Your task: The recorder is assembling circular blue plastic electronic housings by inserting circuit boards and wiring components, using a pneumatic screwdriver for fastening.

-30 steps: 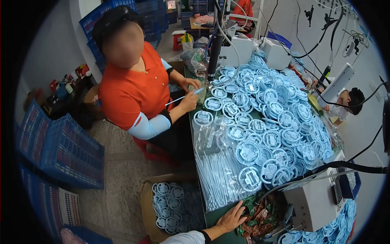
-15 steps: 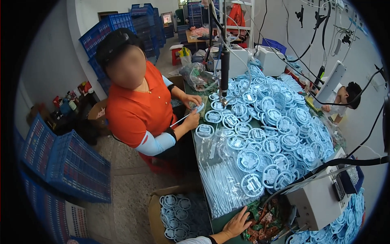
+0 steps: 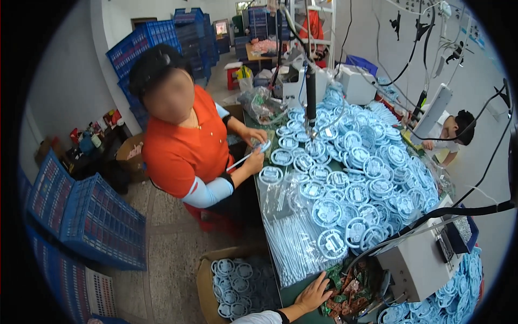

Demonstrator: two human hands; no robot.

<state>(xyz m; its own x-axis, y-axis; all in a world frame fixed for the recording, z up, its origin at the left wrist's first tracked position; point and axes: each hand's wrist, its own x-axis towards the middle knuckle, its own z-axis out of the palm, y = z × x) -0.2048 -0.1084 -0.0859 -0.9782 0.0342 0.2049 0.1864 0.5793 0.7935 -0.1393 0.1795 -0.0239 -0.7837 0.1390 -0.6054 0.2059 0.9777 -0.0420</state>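
Observation:
My left hand comes in from the lower edge, in a pale sleeve with a dark band at the wrist. It lies palm down on the green tabletop, fingers stretched and apart, with nothing in it. Small green and reddish-brown circuit boards lie in a heap right beside its fingertips. Just beyond it is a clear plastic bag of thin pale-blue rods. My right hand is out of view.
Pale-blue round plastic parts are piled across the table. A grey box-shaped machine with cables stands at right. A cardboard box holds more parts. Across from me, a person in orange holds a blue part and rod. Another person bends at far right.
The view has shifted slightly. The hanging black tool appears further right and higher. My left hand stays on the tabletop, and the person in orange still holds the part.

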